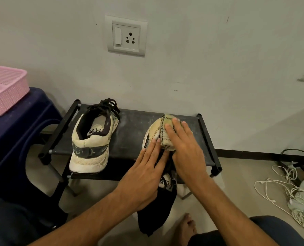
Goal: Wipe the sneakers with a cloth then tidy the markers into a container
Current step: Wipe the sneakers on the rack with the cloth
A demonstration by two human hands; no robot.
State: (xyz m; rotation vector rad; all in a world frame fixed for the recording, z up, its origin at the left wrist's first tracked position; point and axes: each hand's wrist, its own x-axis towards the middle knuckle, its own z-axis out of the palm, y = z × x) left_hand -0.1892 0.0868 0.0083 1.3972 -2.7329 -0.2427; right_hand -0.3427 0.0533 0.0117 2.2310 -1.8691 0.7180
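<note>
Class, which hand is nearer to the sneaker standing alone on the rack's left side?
Left. The left hand lies right of that sneaker, apart from it; the right hand is farther right, pressing the cloth.

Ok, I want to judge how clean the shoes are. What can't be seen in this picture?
Head view:
- Right sneaker: mostly covered by the cloth, left hand and right hand.
- Left sneaker: toe end faces away.
- Pink basket: cut by the left edge; contents hidden.
- Dark fabric under the hands: unclear what it is.
- Markers: none in view.
</note>
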